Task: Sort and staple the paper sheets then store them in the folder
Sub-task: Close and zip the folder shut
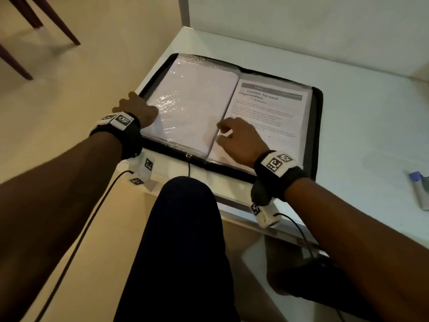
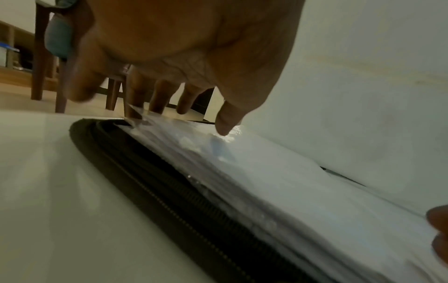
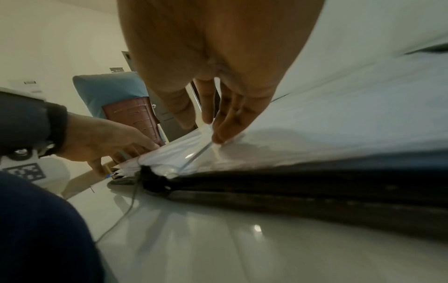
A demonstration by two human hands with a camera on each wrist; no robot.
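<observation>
A black zip folder (image 1: 316,135) lies open on the white table (image 1: 371,108). Its left side shows a glossy plastic sleeve (image 1: 192,105) with pale paper inside. Its right side shows a printed sheet (image 1: 274,108) headed "Curtain Tie-back Organization". My left hand (image 1: 137,106) is at the folder's left edge; in the left wrist view its thumb tip touches the top sleeve (image 2: 278,172) and the straight fingers (image 2: 157,95) reach over the edge. My right hand (image 1: 224,130) is by the spine, thumb and fingers (image 3: 218,134) pinching a thin raised sleeve edge (image 3: 194,159).
A small grey and blue object (image 1: 420,191), possibly the stapler, lies at the table's right edge. A white wall (image 1: 301,31) backs the table. Dark chair legs (image 1: 67,31) stand on the floor to the left. My knee (image 1: 185,217) is just below the table's front edge.
</observation>
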